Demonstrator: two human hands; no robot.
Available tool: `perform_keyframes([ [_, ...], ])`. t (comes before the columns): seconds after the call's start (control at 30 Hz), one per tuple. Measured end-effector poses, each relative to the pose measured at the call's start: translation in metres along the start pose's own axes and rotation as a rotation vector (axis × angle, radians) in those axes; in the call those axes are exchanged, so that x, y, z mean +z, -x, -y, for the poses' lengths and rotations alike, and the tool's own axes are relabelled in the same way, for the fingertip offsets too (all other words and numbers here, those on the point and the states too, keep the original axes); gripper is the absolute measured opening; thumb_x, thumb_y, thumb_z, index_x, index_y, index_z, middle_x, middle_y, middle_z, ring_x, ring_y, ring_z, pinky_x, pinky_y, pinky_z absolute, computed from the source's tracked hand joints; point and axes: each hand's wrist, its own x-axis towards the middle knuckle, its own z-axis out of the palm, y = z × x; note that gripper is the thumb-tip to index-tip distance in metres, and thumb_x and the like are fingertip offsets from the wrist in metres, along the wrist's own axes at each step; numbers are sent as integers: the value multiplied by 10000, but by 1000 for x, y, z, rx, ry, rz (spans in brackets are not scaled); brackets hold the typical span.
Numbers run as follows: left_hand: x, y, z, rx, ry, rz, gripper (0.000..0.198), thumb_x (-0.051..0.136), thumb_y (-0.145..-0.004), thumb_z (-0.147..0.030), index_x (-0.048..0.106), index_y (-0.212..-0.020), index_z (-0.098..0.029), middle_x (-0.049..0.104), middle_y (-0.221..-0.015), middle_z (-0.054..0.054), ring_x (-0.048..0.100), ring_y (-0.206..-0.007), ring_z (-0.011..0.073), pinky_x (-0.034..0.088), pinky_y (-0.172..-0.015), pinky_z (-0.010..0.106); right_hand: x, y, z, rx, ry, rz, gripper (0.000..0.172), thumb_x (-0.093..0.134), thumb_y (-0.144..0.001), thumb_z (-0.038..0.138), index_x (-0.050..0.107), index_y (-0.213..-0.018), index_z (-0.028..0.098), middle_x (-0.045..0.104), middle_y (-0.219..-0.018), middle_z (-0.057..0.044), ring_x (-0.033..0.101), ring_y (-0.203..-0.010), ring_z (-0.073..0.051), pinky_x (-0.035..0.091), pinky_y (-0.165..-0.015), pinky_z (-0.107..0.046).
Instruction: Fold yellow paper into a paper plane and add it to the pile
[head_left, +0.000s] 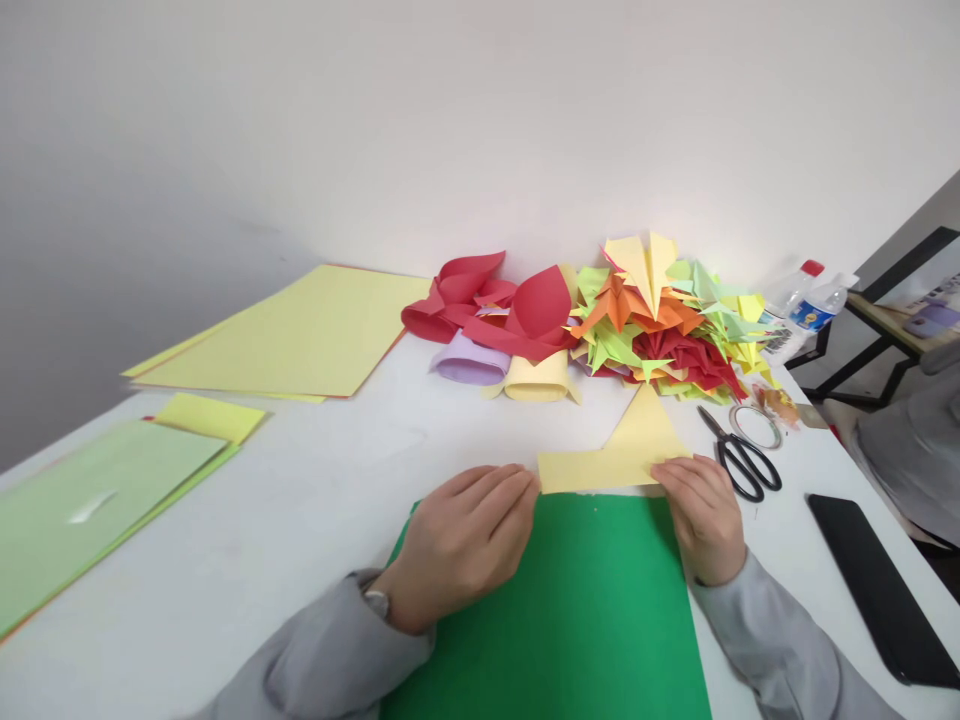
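Observation:
A pale yellow paper cut-out [600,467], a long strip with a pointed triangle rising from its right part, is held just beyond the green sheet [570,610]. My left hand [469,535] has its fingers pinched together at the strip's left end. At the other end, my right hand [705,515] grips the strip between thumb and fingers. The green sheet lies flat on the white table under and between my forearms. Black-handled scissors [742,460] and a roll of tape [756,427] lie to the right of my right hand.
Behind are red rolled paper shapes [536,315], a lilac paper roll [471,360] and a heap of folded paper planes [637,310]. Yellow sheets [292,335] and light green sheets [97,500] lie left. On the right are a black phone-like slab [877,580] and plastic bottles [817,305].

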Motion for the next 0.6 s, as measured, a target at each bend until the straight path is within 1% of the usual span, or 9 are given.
perform_keyframes([
  [0.13,0,3,4,-143,-13,-49,107,580,-831,-77,641,-900,-131,715,-832,74,671,-740,182,546,-693,306,-3,-1,0,44,-168,-37,303,503,-885,61,650,-1102,213,714,-934,-82,665,-903,-216,518,-852,-437],
  [0.23,5,4,3,-178,32,-32,115,574,-842,-96,631,-932,-141,716,-841,71,675,-736,182,547,-670,303,-5,-4,8,95,-334,-21,264,498,-895,78,638,-1083,201,699,-952,-100,661,-939,-232,543,-858,-446],
  [0.3,9,3,0,-162,97,-4,142,567,-866,-135,619,-998,-137,719,-900,92,683,-839,206,558,-726,325,-7,-5,17,139,-449,25,244,466,-912,88,621,-1068,193,688,-967,-112,649,-981,-239,545,-873,-451],
  [0.37,11,3,-3,-137,148,26,211,533,-898,-167,592,-1095,-123,714,-993,122,657,-994,235,553,-825,365,-8,-7,28,166,-558,82,226,429,-936,111,597,-1067,187,677,-986,-122,638,-1008,-237,549,-871,-436],
  [0.47,10,3,-7,-65,154,69,308,388,-968,-203,541,-1216,-100,688,-1114,149,585,-1148,249,506,-939,414,-10,-9,43,166,-707,151,188,383,-975,176,551,-1055,199,663,-1024,-123,629,-1033,-226,553,-869,-413],
  [0.53,9,3,-8,-11,164,79,345,303,-997,-217,540,-1220,-102,689,-1120,140,581,-1150,236,485,-962,414,-11,-10,48,177,-750,184,190,351,-990,205,532,-1047,208,659,-1041,-122,627,-1044,-220,552,-875,-406],
  [0.6,8,4,-8,6,193,71,323,294,-996,-180,561,-1169,-121,708,-1070,112,609,-1091,213,484,-955,400,-10,-8,50,182,-745,191,198,345,-990,202,533,-1049,211,659,-1036,-119,623,-1050,-219,545,-886,-407],
])
